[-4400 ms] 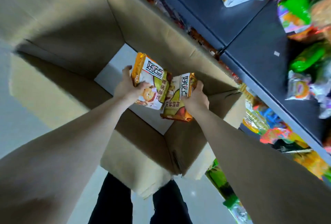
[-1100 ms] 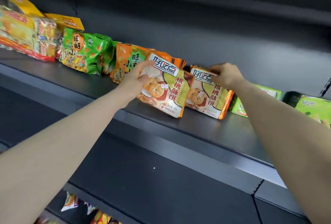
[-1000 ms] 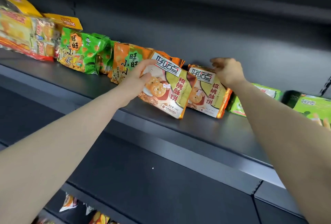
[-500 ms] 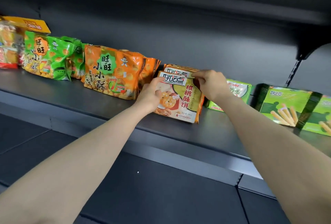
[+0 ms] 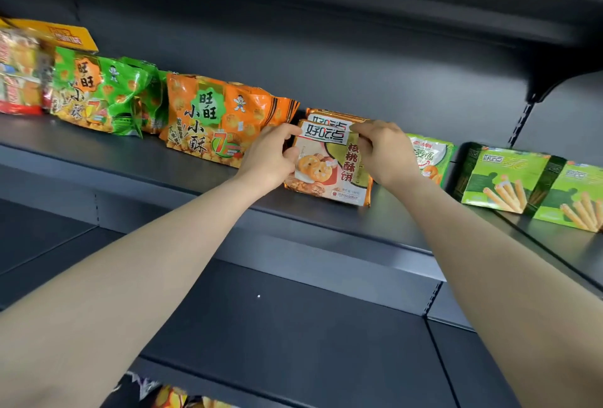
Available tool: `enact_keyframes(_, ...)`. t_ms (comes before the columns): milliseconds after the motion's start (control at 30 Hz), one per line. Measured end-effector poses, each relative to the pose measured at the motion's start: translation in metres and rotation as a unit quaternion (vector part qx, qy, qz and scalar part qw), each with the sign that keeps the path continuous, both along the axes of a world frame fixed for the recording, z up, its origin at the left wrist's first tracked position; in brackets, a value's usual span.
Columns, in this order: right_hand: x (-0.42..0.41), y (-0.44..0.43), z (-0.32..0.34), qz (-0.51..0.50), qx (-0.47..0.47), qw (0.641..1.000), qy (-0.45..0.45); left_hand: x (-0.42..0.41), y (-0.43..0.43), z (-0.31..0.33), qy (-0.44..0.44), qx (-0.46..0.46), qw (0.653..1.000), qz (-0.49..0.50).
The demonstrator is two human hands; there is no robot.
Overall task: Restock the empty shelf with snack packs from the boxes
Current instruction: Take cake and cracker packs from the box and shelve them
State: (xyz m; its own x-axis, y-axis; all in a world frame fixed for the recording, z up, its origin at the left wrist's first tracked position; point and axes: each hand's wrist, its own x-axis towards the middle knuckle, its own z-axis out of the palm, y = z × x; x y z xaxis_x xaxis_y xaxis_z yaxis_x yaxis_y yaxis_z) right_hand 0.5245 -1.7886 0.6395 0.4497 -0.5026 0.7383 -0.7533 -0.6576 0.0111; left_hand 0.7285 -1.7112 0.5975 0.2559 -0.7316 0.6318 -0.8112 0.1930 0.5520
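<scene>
- Dark grey metal shelving fills the view; the middle shelf (image 5: 156,163) carries a row of snack packs standing along its back wall.
- Left hand (image 5: 267,156) grips the left edge of the front cookie pack (image 5: 329,169), fingers curled at the top corner and thumb on the printed face.
- Right hand (image 5: 385,153) holds the same pack's right edge, fingers curled over the upper corner.
- That pack stands on the shelf, leaning back, bottom edge on the deck and set back from the front lip.
- A second cookie pack (image 5: 336,114) of the same print stands right behind it; only its top strip shows.
- Just left, an orange snack bag (image 5: 212,120) leans against the back, with more orange bags behind it, its right edge near the left hand.
- Further left come green snack bags (image 5: 94,91), then blurred yellow and red packs (image 5: 19,75) at the frame edge.
- Just right, a green and white pouch (image 5: 430,156) is partly hidden by the right wrist.
- Beyond it two green stick-biscuit packs (image 5: 502,179) stand side by side, touching.
- Bare deck runs in front of the whole row up to the lip.
- The lower shelf (image 5: 293,326) shows only bare deck; under it, tops of colourful packets (image 5: 169,398) peep out.
- An upper shelf (image 5: 326,0) overhangs the row, held by a bracket (image 5: 538,91) at the right.
</scene>
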Motion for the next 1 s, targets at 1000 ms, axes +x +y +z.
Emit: enact_keyframes(1000, 0.097, 0.301, -0.333, 0.018, 0.179, 0.984, -0.003, 0.090, 0.263, -0.273, -0.087, 0.134, 0.984, -0.073)
